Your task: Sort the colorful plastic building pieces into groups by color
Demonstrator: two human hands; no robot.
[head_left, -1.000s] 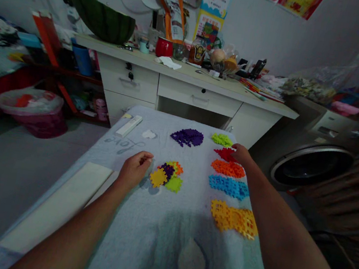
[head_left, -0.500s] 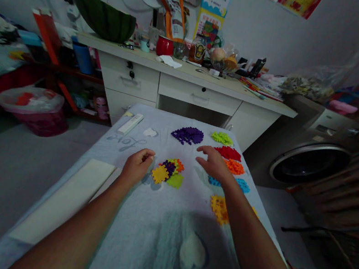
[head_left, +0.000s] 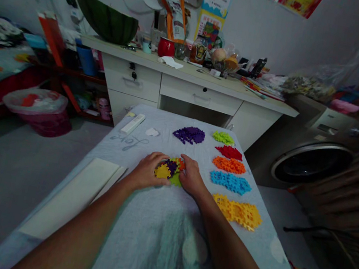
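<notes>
A small heap of mixed plastic interlocking pieces lies mid-table, with yellow, purple, orange and lime pieces in it. My left hand curves around its left side, thumb in front and fingers behind, spread apart. From the right, my right hand cups the heap with its fingers apart, touching the orange and lime pieces. The hands partly cover the heap's edges. Beyond it sits a purple pile. Along the right lie sorted piles: lime, red, orange, blue and yellow.
A pale cloth covers the table. On its left are a long white board and a white remote-like object. A cluttered white desk stands behind, with a washing machine at right and a lined pink bin at left.
My right hand has moved left from beside the sorted piles to the mixed heap. My left hand has shifted right and spread around the heap's left side.
</notes>
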